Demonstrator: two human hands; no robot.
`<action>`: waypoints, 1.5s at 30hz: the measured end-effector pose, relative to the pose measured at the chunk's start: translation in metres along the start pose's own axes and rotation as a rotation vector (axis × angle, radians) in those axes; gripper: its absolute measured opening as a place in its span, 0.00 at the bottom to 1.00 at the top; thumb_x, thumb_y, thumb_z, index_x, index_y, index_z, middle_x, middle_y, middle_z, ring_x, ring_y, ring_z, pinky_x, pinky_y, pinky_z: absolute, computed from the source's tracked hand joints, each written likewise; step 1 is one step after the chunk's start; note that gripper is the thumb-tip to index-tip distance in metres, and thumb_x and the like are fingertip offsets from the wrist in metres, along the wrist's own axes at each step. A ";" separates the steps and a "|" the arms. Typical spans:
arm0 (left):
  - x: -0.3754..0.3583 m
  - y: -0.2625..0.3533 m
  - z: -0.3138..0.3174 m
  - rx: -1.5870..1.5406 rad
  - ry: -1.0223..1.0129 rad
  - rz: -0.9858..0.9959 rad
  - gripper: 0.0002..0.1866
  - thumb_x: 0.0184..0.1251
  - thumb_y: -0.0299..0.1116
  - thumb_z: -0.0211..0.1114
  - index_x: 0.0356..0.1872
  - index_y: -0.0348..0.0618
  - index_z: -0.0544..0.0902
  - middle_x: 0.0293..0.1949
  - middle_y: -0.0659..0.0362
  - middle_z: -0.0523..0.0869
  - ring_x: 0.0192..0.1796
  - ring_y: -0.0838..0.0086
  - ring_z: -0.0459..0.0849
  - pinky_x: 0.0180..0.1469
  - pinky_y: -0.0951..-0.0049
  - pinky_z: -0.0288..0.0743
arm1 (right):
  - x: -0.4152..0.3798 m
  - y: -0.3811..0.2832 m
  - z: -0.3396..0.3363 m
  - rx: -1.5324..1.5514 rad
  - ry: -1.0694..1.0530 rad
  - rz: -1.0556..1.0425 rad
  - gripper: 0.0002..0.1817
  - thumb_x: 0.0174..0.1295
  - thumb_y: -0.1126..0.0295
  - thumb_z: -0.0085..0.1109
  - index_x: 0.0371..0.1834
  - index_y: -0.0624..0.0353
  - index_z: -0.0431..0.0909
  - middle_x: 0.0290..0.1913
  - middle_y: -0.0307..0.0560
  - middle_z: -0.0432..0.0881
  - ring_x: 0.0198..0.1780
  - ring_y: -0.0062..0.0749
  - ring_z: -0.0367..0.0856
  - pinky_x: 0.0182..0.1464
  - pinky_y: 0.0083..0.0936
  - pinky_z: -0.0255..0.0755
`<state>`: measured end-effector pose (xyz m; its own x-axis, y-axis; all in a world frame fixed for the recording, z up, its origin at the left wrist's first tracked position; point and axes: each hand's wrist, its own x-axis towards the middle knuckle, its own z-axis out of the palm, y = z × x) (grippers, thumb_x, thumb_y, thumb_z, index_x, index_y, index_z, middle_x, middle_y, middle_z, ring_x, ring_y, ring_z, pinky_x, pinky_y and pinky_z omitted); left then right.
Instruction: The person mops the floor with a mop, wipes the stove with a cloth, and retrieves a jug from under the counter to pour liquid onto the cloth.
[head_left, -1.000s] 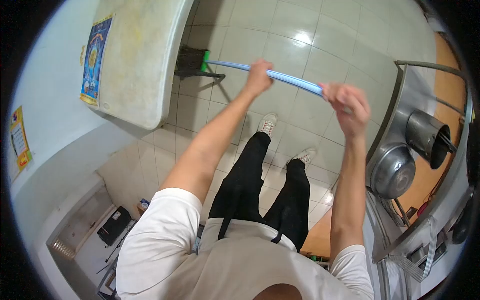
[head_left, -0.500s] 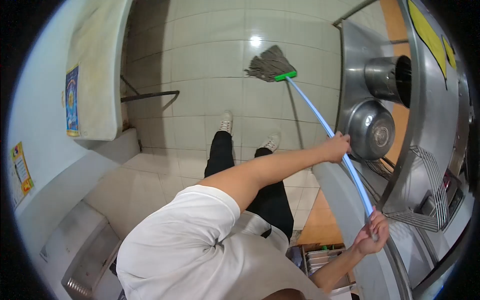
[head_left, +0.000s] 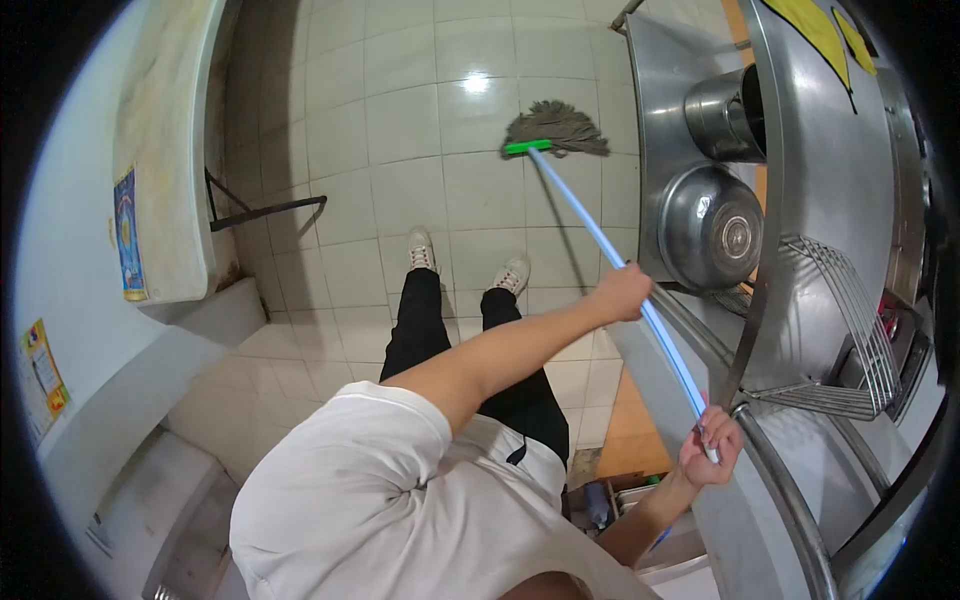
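Note:
A mop lies with its grey strands (head_left: 560, 127) spread on the tiled floor, fanned to the right of its green clamp (head_left: 527, 147). From the clamp a light blue handle (head_left: 585, 218) slants down to the right. My left hand (head_left: 622, 292) is wrapped round the middle of the handle, with the arm stretched across my body. Lower down, my right hand (head_left: 710, 447) grips the handle's top end.
At the right stands a steel counter (head_left: 655, 130) with a steel pot (head_left: 718, 118) and an upturned bowl (head_left: 712, 228). A wire rack (head_left: 850, 330) is nearby. A black metal bracket (head_left: 268, 212) juts from the left over the floor. My shoes (head_left: 420, 250) are below the mop.
The mop strands have swung from the left of the clamp to its right. Both hands and the handle now appear further left, and the surroundings have shifted left too.

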<state>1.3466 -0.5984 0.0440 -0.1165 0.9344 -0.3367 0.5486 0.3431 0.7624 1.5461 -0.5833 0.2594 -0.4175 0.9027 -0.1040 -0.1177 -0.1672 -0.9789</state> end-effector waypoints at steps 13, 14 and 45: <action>-0.063 -0.079 -0.002 0.014 0.052 0.054 0.09 0.39 0.32 0.69 0.20 0.40 0.79 0.29 0.48 0.80 0.38 0.49 0.81 0.42 0.51 0.75 | -0.002 0.037 0.025 0.136 0.001 0.165 0.13 0.48 0.69 0.47 0.11 0.60 0.61 0.17 0.49 0.65 0.28 0.39 0.67 0.58 0.51 0.69; -0.050 -0.067 0.006 -0.005 0.022 0.092 0.09 0.39 0.32 0.69 0.20 0.40 0.79 0.30 0.48 0.80 0.39 0.49 0.81 0.42 0.51 0.75 | -0.006 0.029 0.014 0.114 0.031 0.113 0.13 0.49 0.68 0.46 0.11 0.60 0.60 0.18 0.48 0.65 0.28 0.39 0.67 0.58 0.51 0.69; -0.159 -0.155 -0.008 0.021 0.343 -0.071 0.08 0.39 0.29 0.67 0.17 0.40 0.75 0.23 0.49 0.76 0.34 0.49 0.77 0.38 0.53 0.70 | -0.057 0.074 0.099 0.146 -0.243 0.232 0.11 0.49 0.71 0.50 0.13 0.62 0.64 0.20 0.45 0.68 0.31 0.35 0.70 0.63 0.47 0.65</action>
<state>1.2735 -0.7999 -0.0162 -0.4247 0.8872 -0.1805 0.5458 0.4099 0.7308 1.4722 -0.6867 0.2106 -0.6481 0.7165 -0.2582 -0.1149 -0.4272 -0.8968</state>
